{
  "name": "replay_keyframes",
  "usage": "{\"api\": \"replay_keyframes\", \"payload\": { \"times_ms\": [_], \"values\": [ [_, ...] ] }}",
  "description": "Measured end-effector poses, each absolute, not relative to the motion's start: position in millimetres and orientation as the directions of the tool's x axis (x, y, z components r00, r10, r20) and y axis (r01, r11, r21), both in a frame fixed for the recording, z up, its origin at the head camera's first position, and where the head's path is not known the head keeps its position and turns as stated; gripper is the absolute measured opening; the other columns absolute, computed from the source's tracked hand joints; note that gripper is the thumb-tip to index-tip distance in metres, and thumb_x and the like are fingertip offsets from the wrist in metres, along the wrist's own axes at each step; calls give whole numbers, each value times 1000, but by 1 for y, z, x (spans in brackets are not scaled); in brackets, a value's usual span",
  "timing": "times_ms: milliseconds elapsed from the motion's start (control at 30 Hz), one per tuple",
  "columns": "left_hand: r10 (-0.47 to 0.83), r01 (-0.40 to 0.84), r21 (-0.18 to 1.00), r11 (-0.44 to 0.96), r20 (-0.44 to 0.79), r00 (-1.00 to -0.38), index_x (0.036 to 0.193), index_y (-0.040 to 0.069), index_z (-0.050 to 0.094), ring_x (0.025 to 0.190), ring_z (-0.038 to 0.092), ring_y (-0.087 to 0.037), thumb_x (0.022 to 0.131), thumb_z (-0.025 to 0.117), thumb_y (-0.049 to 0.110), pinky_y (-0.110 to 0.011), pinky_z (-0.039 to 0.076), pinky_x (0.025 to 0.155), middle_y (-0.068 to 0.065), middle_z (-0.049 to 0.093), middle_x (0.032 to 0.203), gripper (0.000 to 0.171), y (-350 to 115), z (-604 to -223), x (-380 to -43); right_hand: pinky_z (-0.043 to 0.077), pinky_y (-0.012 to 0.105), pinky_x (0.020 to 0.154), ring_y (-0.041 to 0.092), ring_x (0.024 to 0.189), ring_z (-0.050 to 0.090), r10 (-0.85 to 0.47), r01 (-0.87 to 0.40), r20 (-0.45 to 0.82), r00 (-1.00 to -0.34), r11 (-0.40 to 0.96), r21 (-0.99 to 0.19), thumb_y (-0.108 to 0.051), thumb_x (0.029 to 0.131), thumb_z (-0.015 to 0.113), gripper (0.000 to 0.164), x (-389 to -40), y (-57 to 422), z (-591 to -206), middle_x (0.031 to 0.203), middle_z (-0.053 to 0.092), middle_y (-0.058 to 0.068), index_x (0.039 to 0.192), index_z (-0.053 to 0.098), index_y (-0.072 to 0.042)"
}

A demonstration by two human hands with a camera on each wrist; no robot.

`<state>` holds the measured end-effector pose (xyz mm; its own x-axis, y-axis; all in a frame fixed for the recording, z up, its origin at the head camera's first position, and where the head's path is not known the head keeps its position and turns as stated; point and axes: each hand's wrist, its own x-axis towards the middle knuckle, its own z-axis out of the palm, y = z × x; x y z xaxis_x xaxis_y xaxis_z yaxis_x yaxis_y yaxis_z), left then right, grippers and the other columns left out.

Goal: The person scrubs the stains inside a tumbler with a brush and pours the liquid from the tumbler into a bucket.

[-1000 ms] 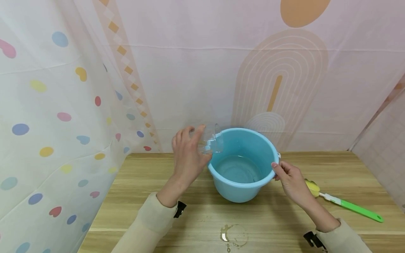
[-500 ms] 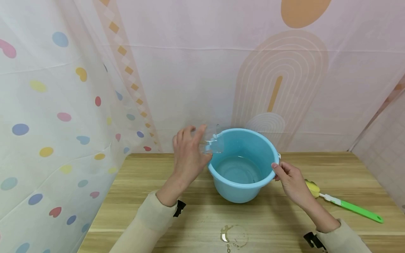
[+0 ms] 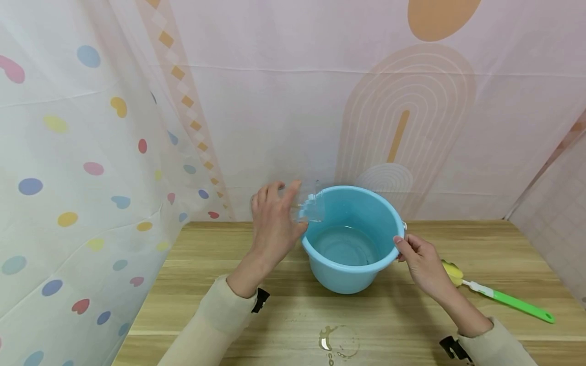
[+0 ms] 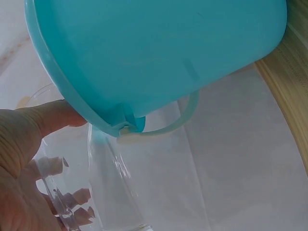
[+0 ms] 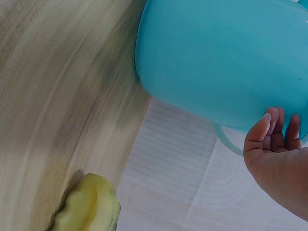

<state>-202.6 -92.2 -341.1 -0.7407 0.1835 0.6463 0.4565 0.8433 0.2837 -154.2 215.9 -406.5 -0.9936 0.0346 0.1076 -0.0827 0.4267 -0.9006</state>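
Note:
My left hand (image 3: 273, 221) holds a clear, see-through cup (image 3: 314, 209) tilted on its side at the left rim of a light blue bucket (image 3: 347, 279). In the left wrist view, the thumb and fingers spread around the cup (image 4: 113, 187), close by the bucket's pale handle (image 4: 166, 129). Shallow water (image 3: 345, 245) appears to lie in the bottom of the bucket, which stands on the wooden table. On the opposite side, my right hand (image 3: 423, 262) grips the bucket's rim, thumb on top and fingers curled underneath against the outer wall.
A sponge brush with a yellow head (image 3: 452, 273) and green handle (image 3: 524, 305) lies on the table to the right of the bucket. Near the front, a small wet ring (image 3: 344, 339) marks the wood. Patterned curtains (image 3: 274, 112) hang behind and at the left.
The cup in my left hand has turned slightly further toward the bucket. My right hand and the bucket stay in place.

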Motion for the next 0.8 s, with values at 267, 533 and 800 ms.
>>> {"api": "replay_keyframes", "payload": {
  "times_ms": [267, 533, 800],
  "values": [
    [192, 469, 267, 842, 663, -724, 135, 13, 63, 122, 51, -45, 66, 100, 10, -61, 39, 101, -24, 60, 126, 78, -92, -341, -203, 38, 30, 57, 16, 60, 41, 26, -102, 125, -992, 428, -898, -26, 111, 54, 34, -154, 217, -407, 79, 61, 6, 91, 65, -1],
    [196, 463, 267, 845, 651, -733, 136, 13, 62, 123, 51, -45, 67, 99, 10, -60, 39, 102, -24, 60, 127, 78, -91, -339, -202, 38, 31, 57, 16, 60, 41, 26, -102, 125, -992, 431, -896, -26, 111, 54, 34, -154, 217, -408, 80, 62, 6, 91, 65, -1],
    [202, 458, 256, 851, 646, -736, 135, 13, 63, 123, 52, -45, 65, 100, 10, -60, 39, 102, -25, 60, 127, 79, -91, -338, -203, 39, 31, 57, 16, 61, 41, 26, -109, 133, -991, 432, -895, -26, 111, 54, 33, -155, 216, -408, 81, 62, 7, 91, 65, -1]
  ]
}}
